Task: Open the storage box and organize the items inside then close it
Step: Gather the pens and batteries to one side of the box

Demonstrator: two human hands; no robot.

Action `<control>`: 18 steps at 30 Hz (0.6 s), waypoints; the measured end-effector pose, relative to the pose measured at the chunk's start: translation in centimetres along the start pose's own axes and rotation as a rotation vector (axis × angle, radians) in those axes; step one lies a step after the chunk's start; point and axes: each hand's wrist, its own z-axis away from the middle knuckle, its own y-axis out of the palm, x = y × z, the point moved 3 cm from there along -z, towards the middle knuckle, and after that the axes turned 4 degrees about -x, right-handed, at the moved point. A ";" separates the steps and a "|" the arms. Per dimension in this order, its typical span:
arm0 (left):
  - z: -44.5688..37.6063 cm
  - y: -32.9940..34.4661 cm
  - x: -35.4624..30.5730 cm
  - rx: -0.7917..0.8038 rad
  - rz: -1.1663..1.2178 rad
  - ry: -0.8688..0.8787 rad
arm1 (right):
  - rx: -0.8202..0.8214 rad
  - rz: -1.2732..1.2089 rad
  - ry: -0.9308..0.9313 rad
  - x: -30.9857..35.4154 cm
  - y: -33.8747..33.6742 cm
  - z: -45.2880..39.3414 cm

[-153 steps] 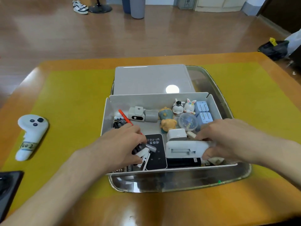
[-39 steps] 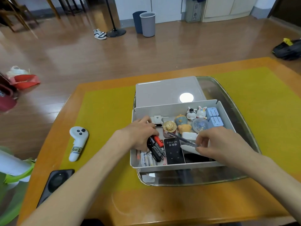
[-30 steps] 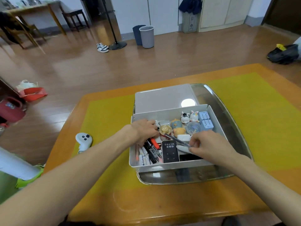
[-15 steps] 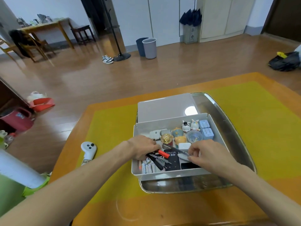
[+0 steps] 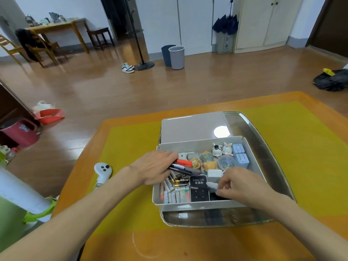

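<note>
The open grey storage box stands in a metal tray, its lid lying flat behind it. My left hand grips a bundle of pens, black and red ones, over the box's left part. My right hand pinches a small grey object near the front, beside a black remote. Several batteries lie at the front left. Small figurines, a gold ball, a clear ball and blue boxes fill the back.
A white controller lies on the yellow mat left of the tray. The table's left edge drops to the wooden floor. A green and white object stands at the far left. Bins, shoes and a stand are far back.
My left hand has lifted the pens together and turned them across the box, uncovering the batteries. My right hand keeps its pinch near the remote. The view tilted upward, showing more room.
</note>
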 end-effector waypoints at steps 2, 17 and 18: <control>0.9 -1.0 0.8 -0.058 0.084 -0.108 | -0.002 -0.046 -0.002 0.0 -0.8 -0.9; 0.8 1.9 4.0 0.050 0.152 -0.532 | 0.071 0.405 -0.359 3.4 0.1 -14.2; 0.6 1.8 4.1 0.052 0.138 -0.526 | 0.067 0.425 -0.372 3.4 0.3 -14.3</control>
